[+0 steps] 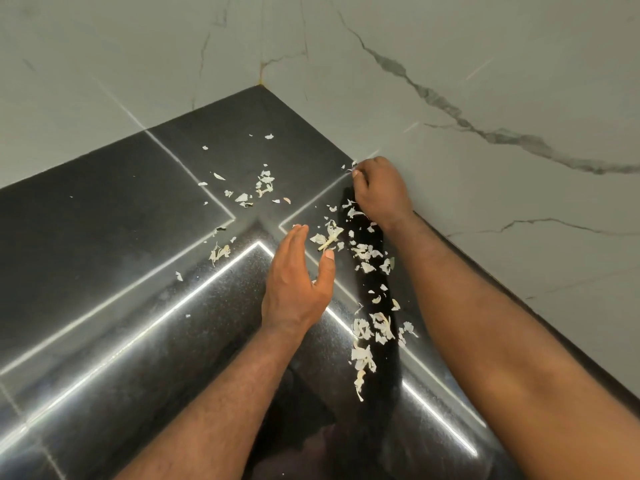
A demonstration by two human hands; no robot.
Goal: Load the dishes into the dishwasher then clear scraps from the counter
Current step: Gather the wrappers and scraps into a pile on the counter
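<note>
Pale, papery scraps (365,252) lie scattered over the glossy black counter (114,216), thickest in a band from the middle toward the lower right (374,332). A smaller cluster of scraps (264,183) sits further back. My left hand (298,282) hovers on edge over the counter, fingers straight and together, palm facing the scraps, holding nothing. My right hand (379,190) rests against the right wall, fingers curled with the tips pinching a small scrap (354,165) at the counter's back edge.
Marble-look wall panels (485,98) close the counter in at the back and right, meeting in a corner (260,85). Bright strip-light reflections cross the counter. A few stray scraps (219,252) lie left of my left hand.
</note>
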